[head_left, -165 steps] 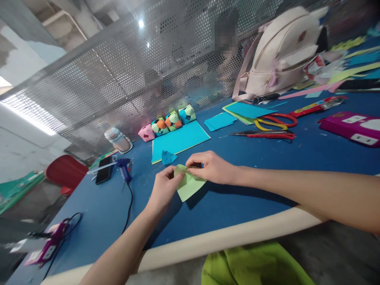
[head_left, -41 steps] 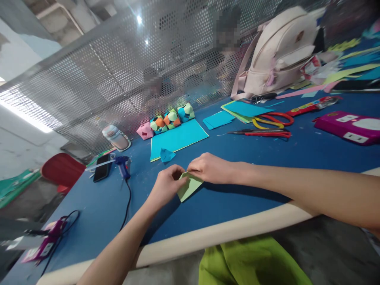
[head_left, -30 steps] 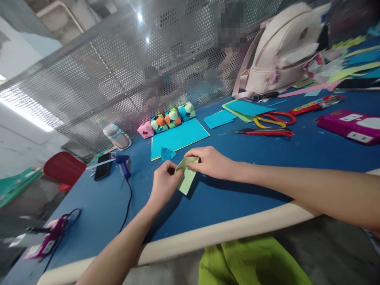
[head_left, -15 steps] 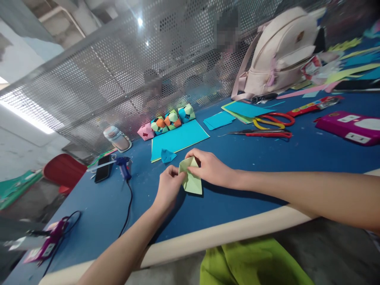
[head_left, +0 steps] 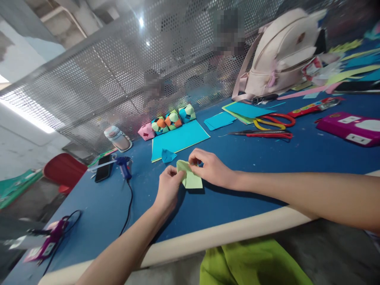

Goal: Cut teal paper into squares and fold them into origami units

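Observation:
A pale green sheet of folded paper (head_left: pixel 192 180) is held up between both hands, just above the blue table. My left hand (head_left: pixel 169 186) is closed on its left edge, thumb in front. At its upper right edge, my right hand (head_left: pixel 209 166) pinches the paper between thumb and fingers. The fingertips hide part of the folds. Just beyond lies a small folded blue paper piece (head_left: pixel 168 156), beside a larger blue sheet (head_left: pixel 181 138). A row of folded paper balls (head_left: pixel 166 122) in several colours stands behind that sheet.
To the left are a blue glue gun (head_left: pixel 124 167) with its cable, a phone (head_left: pixel 103 169) and a bottle (head_left: pixel 117 137). Scissors (head_left: pixel 261 134), cut blue papers (head_left: pixel 219 120), a purple power strip (head_left: pixel 350 127) and a backpack (head_left: pixel 279 55) lie right. A perforated metal screen (head_left: pixel 118 75) borders the back.
The green paper has tilted, and its lower edge sits a little higher. My right hand's fingers have shifted slightly right along its upper edge; my left hand has hardly moved.

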Demonstrator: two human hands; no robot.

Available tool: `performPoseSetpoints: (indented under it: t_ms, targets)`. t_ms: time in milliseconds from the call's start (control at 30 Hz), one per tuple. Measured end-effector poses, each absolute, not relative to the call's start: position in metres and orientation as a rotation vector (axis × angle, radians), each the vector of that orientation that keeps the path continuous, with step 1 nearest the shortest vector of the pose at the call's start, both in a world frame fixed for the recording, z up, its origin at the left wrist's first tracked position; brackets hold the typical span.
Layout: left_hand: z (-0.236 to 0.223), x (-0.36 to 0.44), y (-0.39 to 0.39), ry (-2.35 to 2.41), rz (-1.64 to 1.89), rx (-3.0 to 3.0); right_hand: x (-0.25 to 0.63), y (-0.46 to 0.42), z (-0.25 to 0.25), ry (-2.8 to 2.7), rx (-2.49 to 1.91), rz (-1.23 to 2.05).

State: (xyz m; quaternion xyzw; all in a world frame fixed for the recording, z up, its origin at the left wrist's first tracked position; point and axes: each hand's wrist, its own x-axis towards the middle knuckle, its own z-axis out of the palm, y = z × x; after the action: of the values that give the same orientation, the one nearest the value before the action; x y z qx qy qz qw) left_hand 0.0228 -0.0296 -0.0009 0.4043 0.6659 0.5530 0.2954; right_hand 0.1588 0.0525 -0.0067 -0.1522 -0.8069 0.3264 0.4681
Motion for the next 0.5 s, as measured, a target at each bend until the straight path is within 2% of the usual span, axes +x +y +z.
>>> performPoseSetpoints:
  t_ms: [267, 500]
  targets:
    - [0.0018, 0.0236, -0.0295, 1.681, 1.494, 0.960, 0.1617, 0.0581, -0.0133, -2.116, -0.185, 0.573]
    - [0.0018, 0.0209, -0.0281, 1.676, 1.494, 1.015, 0.1606, 0.0622, -0.0171, -2.111, -0.101, 0.569]
